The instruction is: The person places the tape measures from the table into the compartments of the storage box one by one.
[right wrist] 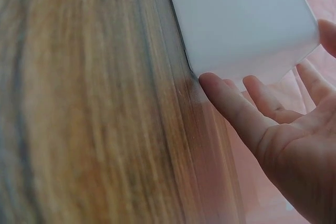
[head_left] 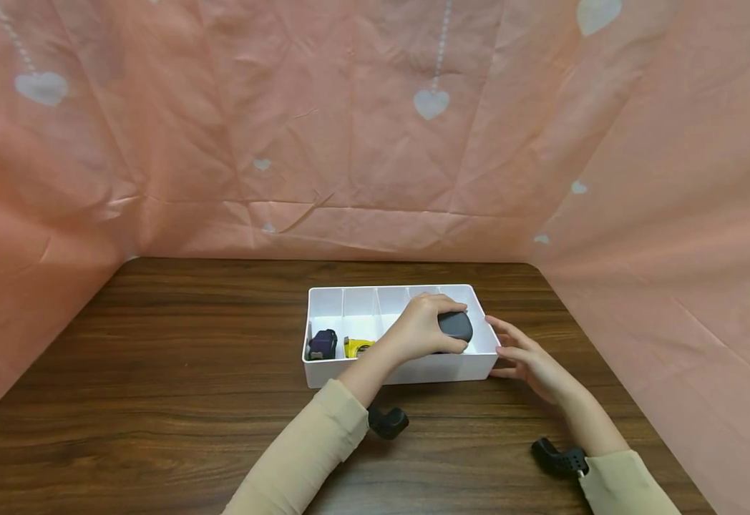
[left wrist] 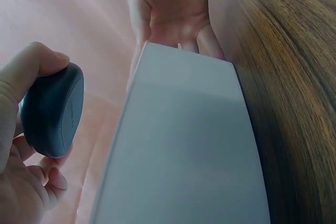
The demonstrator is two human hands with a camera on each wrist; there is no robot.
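Note:
A white box (head_left: 446,368) with thin dividers stands on the wooden table. My left hand (head_left: 421,327) pinches a dark grey rounded case (head_left: 456,326) between thumb and fingers over the box's right part. In the left wrist view this case (left wrist: 51,111) shows a smooth curved shell and a flat face with small marks; it is held clear of the box rim. My right hand (head_left: 532,365) touches the box's right end with fingers spread and fairly straight. Inside the box, a yellow tape measure (head_left: 356,347) and a dark navy, blocky thing (head_left: 323,345) lie in left compartments.
Brown wooden table (head_left: 175,372) extends around the box. Pink cloth (head_left: 362,143) with white hearts hangs behind and at both sides. Black curved wrist mounts (head_left: 388,423) stick out near both sleeves.

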